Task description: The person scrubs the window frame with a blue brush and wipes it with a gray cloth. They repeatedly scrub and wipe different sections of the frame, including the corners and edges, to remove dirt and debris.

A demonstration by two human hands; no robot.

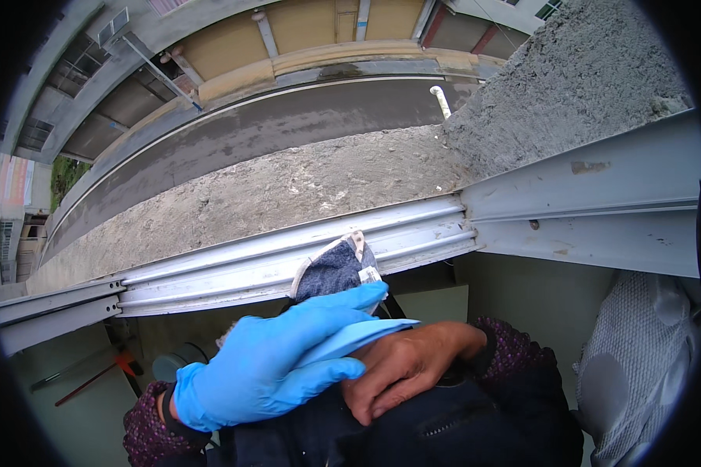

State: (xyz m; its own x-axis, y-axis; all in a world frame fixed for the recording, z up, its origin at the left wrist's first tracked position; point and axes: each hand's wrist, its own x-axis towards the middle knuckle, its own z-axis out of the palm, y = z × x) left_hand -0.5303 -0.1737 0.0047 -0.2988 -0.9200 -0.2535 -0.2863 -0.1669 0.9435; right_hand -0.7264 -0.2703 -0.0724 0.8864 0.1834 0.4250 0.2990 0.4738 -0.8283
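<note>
My left hand (269, 362), in a blue disposable glove, reaches across in front of my chest. Beneath its fingertips is a dark grey cloth (333, 271) with pale edging and a white tag, its top overlapping the window track. A flat, pale blue fold (368, 335) juts out below the fingers; whether it is part of this glove or another one is unclear. My bare right hand (400, 365) is curled inward against the dark jacket (444, 417), just right of the gloved hand. The glove hides some of it, and its palm faces away from view.
A white metal sliding-window track (210, 277) runs before me, joining a side frame (584, 175). Beyond lie a rough concrete ledge (304, 175) and a street below. Grey textured material (631, 362) hangs at right. A red-handled tool (87, 382) is at lower left.
</note>
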